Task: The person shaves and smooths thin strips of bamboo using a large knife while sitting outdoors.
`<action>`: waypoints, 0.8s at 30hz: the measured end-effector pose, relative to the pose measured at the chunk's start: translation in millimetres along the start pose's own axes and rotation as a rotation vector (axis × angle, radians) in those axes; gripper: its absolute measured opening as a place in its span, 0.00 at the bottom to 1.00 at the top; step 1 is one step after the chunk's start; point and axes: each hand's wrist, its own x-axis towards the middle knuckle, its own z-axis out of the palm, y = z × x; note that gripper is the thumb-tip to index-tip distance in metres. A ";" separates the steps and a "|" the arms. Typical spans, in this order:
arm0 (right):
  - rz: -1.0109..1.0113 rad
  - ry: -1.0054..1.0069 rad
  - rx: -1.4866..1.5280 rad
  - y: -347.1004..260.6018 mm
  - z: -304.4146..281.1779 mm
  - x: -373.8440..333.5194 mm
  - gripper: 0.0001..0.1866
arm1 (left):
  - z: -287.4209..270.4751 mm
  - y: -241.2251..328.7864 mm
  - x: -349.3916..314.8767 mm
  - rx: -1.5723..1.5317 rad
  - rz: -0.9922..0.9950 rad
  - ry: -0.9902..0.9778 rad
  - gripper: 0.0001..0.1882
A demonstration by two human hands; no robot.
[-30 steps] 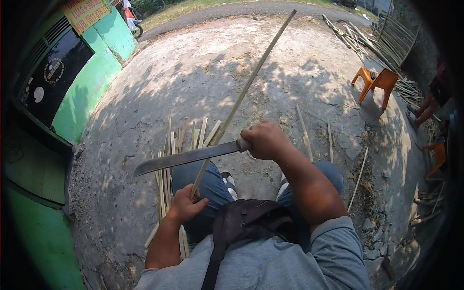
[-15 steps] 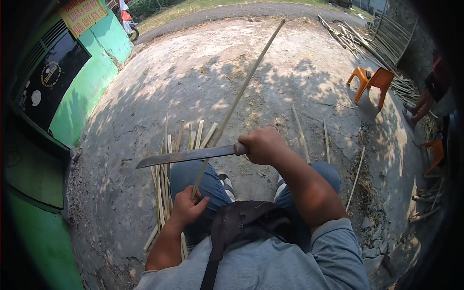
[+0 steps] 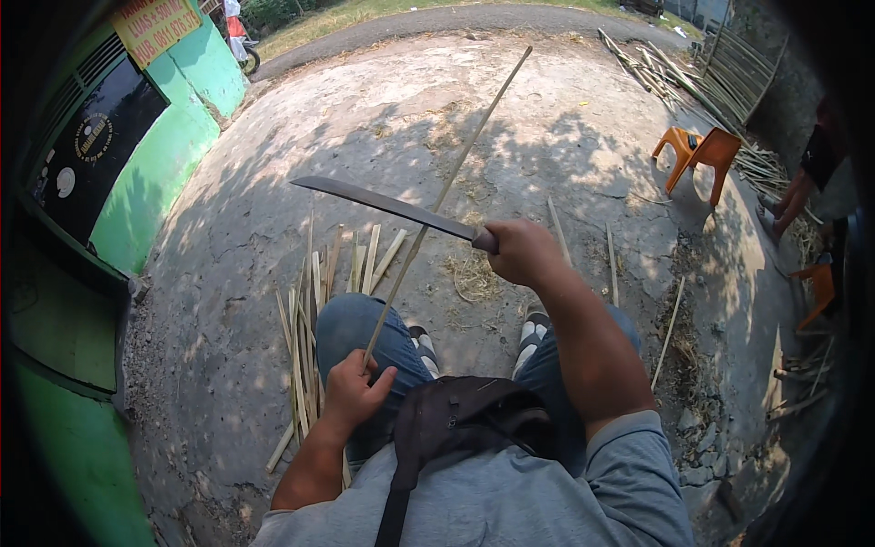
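Observation:
My left hand (image 3: 358,390) is closed round the near end of a long, thin bamboo strip (image 3: 458,170), just over my left knee. The strip slants away from me toward the upper right. My right hand (image 3: 521,252) grips the wooden handle of a machete (image 3: 378,203). Its long dark blade points to the left and crosses the strip about midway along; they look to be touching there. Beside my left leg lies a bundle of split bamboo strips (image 3: 304,328), partly hidden by my leg and arm.
Single strips (image 3: 612,264) lie on the cracked concrete (image 3: 273,228) by my right leg. An orange plastic chair (image 3: 715,157) stands at the right, near a person (image 3: 796,187). Bamboo poles (image 3: 656,77) are piled far right. A green wall (image 3: 146,210) runs along the left.
The machete has moved away from me along the strip, and its tip has swung farther out. My right arm has stretched forward with it. My left hand has stayed nearly in place.

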 end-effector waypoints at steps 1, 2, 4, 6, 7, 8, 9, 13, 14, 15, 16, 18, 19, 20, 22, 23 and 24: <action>-0.039 -0.051 -0.054 -13.9 -0.6 -5.5 0.06 | -0.1 -0.1 -0.1 0.009 -0.007 -0.009 0.20; -0.123 -0.110 -0.091 -27.9 0.2 -9.4 0.07 | 1.1 -0.3 -1.1 0.010 -0.011 -0.013 0.20; -0.273 -0.183 -0.122 -48.5 14.2 -16.2 0.06 | 1.2 -1.0 -1.2 0.007 -0.009 -0.019 0.21; -0.338 -0.148 -0.125 -61.3 21.3 -23.0 0.05 | 0.4 -7.2 -5.4 -0.001 0.002 -0.024 0.21; -0.403 -0.114 -0.132 -63.9 22.4 -23.3 0.05 | 0.8 -10.4 -5.8 -0.015 0.015 -0.027 0.21; -0.404 -0.113 -0.133 -59.7 23.7 -18.9 0.05 | 1.9 -12.9 -4.0 -0.015 0.016 -0.025 0.21; -0.352 -0.078 -0.117 -50.2 25.8 -14.1 0.05 | 3.1 -14.0 -5.4 -0.031 0.007 0.010 0.22; -0.110 0.031 -0.061 -18.1 15.8 0.8 0.05 | 3.1 -16.5 -3.4 -0.064 -0.055 0.015 0.23; -0.033 0.031 -0.042 -12.3 13.8 2.9 0.06 | 1.8 -15.7 -2.8 -0.068 -0.054 0.017 0.23; -0.032 0.032 -0.047 -7.8 13.4 2.5 0.06 | -1.2 -13.2 -2.0 -0.069 -0.058 -0.014 0.23; -0.030 0.063 0.006 -4.0 12.9 2.0 0.05 | -3.8 -10.6 -1.0 -0.070 -0.062 -0.044 0.22; -0.031 0.091 0.057 -6.0 12.6 1.0 0.05 | -7.6 -6.1 0.8 -0.080 -0.085 -0.063 0.22; -0.077 0.049 0.018 -12.6 14.0 -1.7 0.05 | -8.1 -5.5 1.4 -0.086 -0.109 -0.081 0.22; -0.123 0.007 -0.020 -20.6 15.7 -4.8 0.05 | -7.5 -5.9 2.2 -0.088 -0.112 -0.080 0.22; -0.248 -0.084 -0.100 -38.9 27.5 -11.2 0.04 | -7.8 -6.6 1.0 -0.063 -0.087 -0.083 0.22; -0.289 -0.120 -0.124 -46.4 32.5 -14.3 0.04 | -7.7 -6.7 0.4 -0.061 -0.090 -0.083 0.22; -0.334 -0.155 -0.148 -52.2 35.3 -14.9 0.05 | -7.9 -7.1 -0.3 -0.070 -0.095 -0.098 0.22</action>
